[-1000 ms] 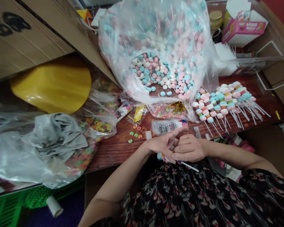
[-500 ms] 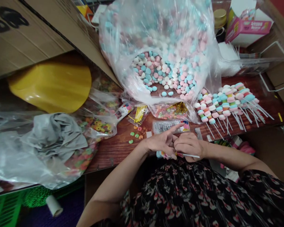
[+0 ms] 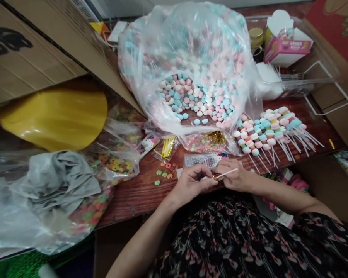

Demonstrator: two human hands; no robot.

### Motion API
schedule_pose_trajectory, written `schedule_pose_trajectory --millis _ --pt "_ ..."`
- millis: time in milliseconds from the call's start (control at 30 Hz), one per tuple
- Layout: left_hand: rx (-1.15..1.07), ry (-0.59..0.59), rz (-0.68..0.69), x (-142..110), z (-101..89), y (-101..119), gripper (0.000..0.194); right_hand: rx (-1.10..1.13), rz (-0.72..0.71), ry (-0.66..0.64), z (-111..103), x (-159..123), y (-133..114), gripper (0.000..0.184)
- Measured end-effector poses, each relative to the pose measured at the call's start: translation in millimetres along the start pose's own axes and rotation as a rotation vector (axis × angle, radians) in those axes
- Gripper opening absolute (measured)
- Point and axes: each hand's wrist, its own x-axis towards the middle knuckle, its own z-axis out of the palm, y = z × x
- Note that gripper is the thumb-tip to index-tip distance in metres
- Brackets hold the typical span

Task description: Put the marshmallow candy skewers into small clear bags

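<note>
My left hand (image 3: 193, 180) is curled round the candy end of a candy skewer, whose sweets are mostly hidden by the fingers. Its white stick (image 3: 229, 172) points right, across the fingers of my right hand (image 3: 234, 176). A shiny gold twist tie (image 3: 217, 176) shows at the base of the stick, and my right fingers are pinched closed on it. Just beyond the hands lies a printed packet (image 3: 201, 160). Several finished candy skewers (image 3: 268, 131) in pink, blue and white are laid in a row to the right.
A big clear bag (image 3: 185, 46) of pastel candies (image 3: 188, 96) stands open at the back. Loose candy rings (image 3: 164, 175) and a packet of gold ties (image 3: 168, 147) lie left of the hands. A cardboard box (image 3: 46, 50), grey cloth (image 3: 59, 177) and pink carton (image 3: 288, 48) surround the wooden table (image 3: 142, 197).
My left index finger, stretched out before, is now bent in with the others. Both hands have come slightly up from my lap, and the gold tie shows more plainly. The view has shifted.
</note>
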Motion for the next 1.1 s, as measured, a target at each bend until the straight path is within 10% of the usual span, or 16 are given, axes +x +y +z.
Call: schedule_pose_trajectory --millis 333,667,900,1100 --pt "-0.106 0.241 0.01 2.2 11.3 -16.3 0.022 0.246 0.216 0.232 2.6 -13.8 -10.7 0.022" --pt "-0.383 0.32 -0.055 15.8 35.6 -37.5 0.027 0.0 0.058 0.481 18.1 -19.2 -18.7 0.038" --pt "-0.349 0.137 -0.125 8.7 32.2 -43.7 0.031 -0.122 0.066 0.163 23.4 -15.0 6.8 0.039" --pt "-0.378 0.271 -0.117 8.6 30.5 -46.0 0.037 0.113 0.095 -0.076 7.6 -4.4 9.6 0.044"
